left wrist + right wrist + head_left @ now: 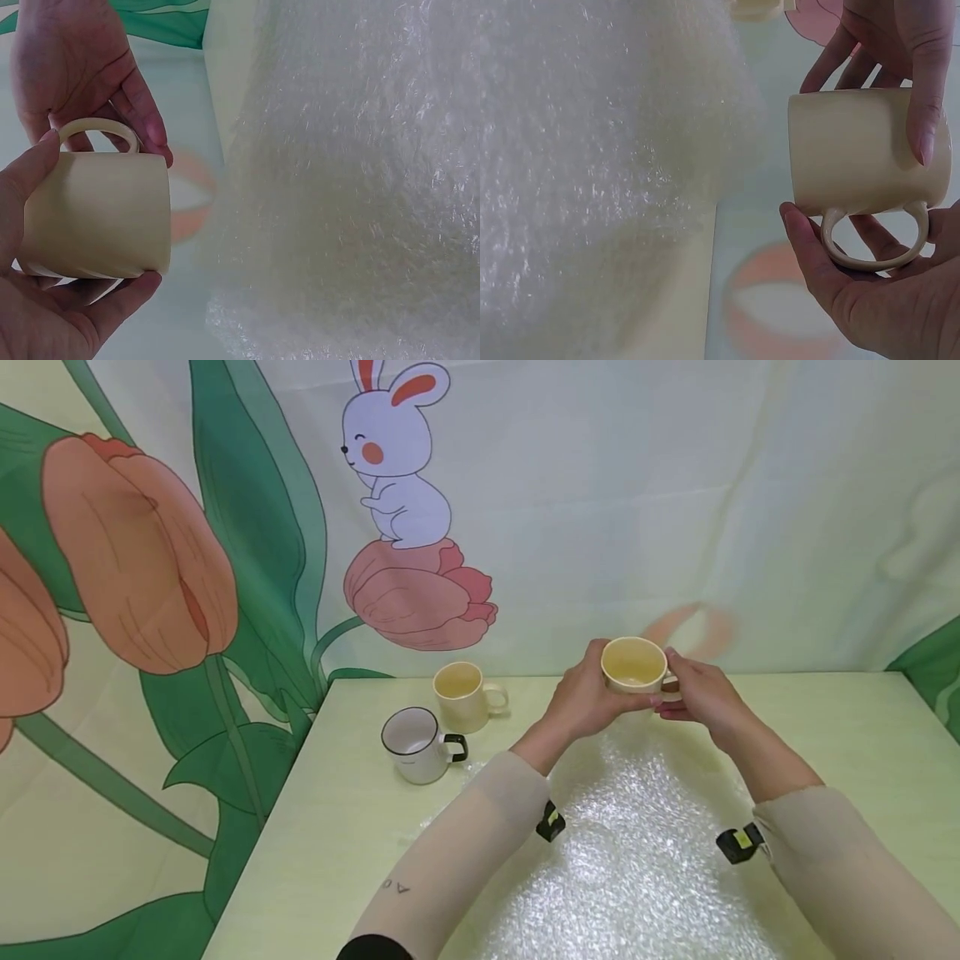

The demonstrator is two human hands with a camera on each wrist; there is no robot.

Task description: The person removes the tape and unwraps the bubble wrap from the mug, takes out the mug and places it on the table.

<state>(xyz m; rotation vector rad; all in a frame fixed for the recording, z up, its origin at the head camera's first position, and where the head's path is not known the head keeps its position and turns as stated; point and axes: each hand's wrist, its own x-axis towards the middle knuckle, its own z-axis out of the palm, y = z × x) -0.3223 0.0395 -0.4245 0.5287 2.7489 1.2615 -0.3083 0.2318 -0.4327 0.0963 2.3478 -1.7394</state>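
Over the far edge of the table, both hands hold a pale yellow mug [633, 665] upright. My left hand [588, 697] grips its body from the left; the left wrist view shows the thumb and fingers [124, 306] on opposite sides of it. On the other side my right hand [708, 697] holds the mug around its handle [874, 264], with a fingertip against the wall. Part of the right hand is hidden behind the handle. A second yellow mug [467, 706] and a white mug with a black rim and handle [416, 760] stand left of the hands.
A sheet of clear bubble wrap [622, 860] spreads over the middle of the light table [322, 843], below the forearms. Behind the table hangs a cloth [600, 510] printed with tulips and a rabbit.
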